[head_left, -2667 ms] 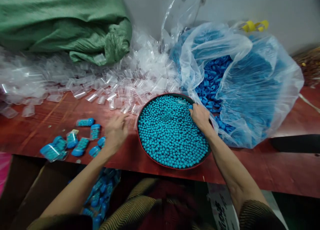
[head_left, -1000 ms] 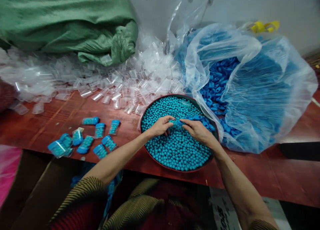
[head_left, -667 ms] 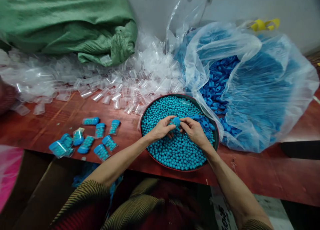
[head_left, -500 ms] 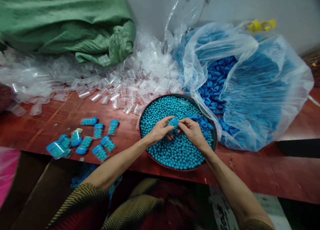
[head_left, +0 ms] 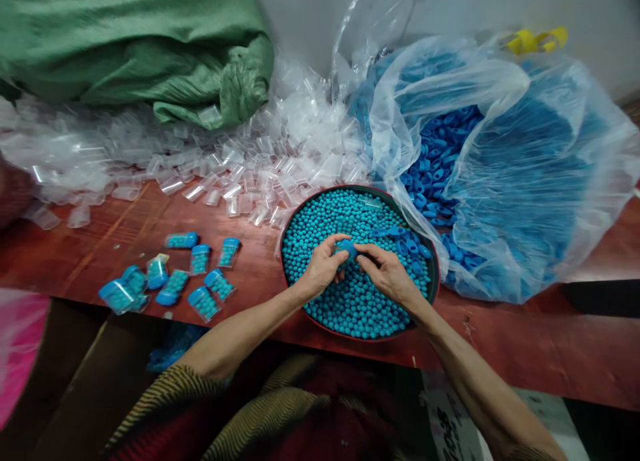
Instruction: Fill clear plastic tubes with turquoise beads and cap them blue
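My left hand (head_left: 323, 269) is closed around a small clear container with a blue cap (head_left: 346, 249), held above a round tray (head_left: 286, 274) of turquoise beads (head_left: 325, 214). At the cap's right edge, my right hand (head_left: 383, 267) pinches with thumb and fingertips. My fingers cover much of the container. Loose blue caps (head_left: 407, 244) lie on the beads at the tray's right side. Several capped containers filled with beads (head_left: 175, 286) rest on the table to the left.
Clear empty containers (head_left: 245, 161) are heaped along the back of the red-brown table (head_left: 510, 334). A green sack (head_left: 150, 47) overhangs the heap. On the right, a translucent plastic bag (head_left: 530, 181) full of blue caps (head_left: 440, 154) leans against the tray's rim.
The view has shifted slightly, so the table items sit a little further right. Both hands stay at the container; the right fingers have changed position a little at the cap.
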Tool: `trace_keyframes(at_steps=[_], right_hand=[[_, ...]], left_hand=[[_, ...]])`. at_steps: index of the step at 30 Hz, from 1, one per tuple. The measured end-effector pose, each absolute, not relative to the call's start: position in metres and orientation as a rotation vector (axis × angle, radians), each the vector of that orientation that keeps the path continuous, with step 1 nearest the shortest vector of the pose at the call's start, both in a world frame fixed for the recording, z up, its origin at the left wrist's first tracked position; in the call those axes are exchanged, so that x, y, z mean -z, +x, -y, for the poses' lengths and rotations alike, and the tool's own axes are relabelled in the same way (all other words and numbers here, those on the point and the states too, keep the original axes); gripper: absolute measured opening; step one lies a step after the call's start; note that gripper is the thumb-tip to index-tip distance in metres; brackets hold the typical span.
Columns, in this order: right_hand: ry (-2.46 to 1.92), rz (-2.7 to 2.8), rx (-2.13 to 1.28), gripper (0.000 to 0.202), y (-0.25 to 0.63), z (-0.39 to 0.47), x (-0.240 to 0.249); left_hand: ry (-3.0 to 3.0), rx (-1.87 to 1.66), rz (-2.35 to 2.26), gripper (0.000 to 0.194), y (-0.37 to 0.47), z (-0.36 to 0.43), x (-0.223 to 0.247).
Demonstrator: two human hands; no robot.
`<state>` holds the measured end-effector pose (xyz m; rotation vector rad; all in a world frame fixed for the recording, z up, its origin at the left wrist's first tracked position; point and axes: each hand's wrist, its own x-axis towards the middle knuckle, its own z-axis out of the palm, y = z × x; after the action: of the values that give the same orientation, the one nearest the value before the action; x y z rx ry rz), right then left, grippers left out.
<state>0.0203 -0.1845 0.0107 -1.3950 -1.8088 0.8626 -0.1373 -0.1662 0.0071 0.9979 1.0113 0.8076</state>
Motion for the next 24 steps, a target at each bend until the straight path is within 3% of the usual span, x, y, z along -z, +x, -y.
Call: trace_keyframes(at_steps=[7, 11, 13, 17, 24], right_hand=[[-1.426, 1.986, -0.896, 0.035, 0.027, 0.183, -0.005], [-1.529, 2.203, -0.446, 0.065, 0.012, 0.198, -0.009], [-1.556, 2.263, -0.203, 0.069, 0.005, 0.203, -0.011], [-1.551, 2.265, -0.029, 0.056, 0.0, 0.206, -0.016], [-1.431, 2.205, -0.063, 0.038, -0.001, 0.206, -0.02]], left_hand=[[1.077, -0.601, -0.885, 0.056, -0.15, 0.163, -0.005], [1.021, -0.71, -0.861, 0.043, -0.146, 0.169, -0.015], [1.017, -0.761, -0.882, 0.037, -0.143, 0.173, -0.02], [1.065, -0.789, -0.87, 0.037, -0.141, 0.178, -0.023], [1.198, -0.872, -0.936, 0.026, -0.141, 0.186, -0.024]])
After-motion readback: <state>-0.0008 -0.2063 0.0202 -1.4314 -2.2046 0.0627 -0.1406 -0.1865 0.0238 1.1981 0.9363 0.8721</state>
